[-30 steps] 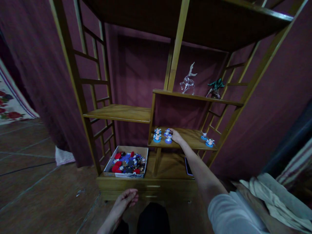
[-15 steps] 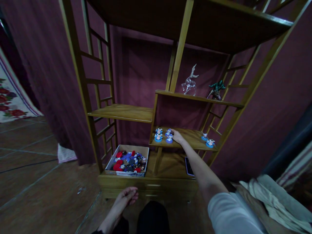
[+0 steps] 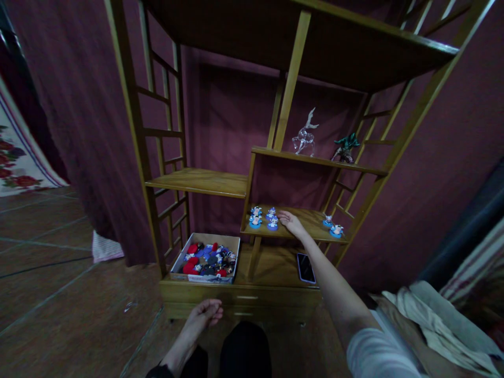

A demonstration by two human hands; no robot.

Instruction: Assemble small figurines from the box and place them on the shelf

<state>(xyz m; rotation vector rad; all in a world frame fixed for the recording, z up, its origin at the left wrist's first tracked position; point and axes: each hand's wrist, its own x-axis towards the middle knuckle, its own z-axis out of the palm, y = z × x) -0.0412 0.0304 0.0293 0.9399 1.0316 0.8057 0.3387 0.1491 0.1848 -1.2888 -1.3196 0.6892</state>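
My right hand is over the lower right shelf, its fingers stretched out and empty, just right of a purple-based figurine. In front of that stands a similar white and purple figurine. To their left are two figurines on blue bases, a front one and a back one. Two more stand at the shelf's right end, a small one and a larger one. My left hand hangs above my lap, fingers curled in with nothing seen in them.
A cardboard box full of red, blue and dark figurines sits on the base at left. A phone lies on the right. Higher up stand a clear glass deer and a green figure. Wooden posts divide the shelves.
My right hand has let go of the back purple-based figurine and drawn slightly right, its fingers now apart from it. My left hand has barely moved. The view has shifted a little.
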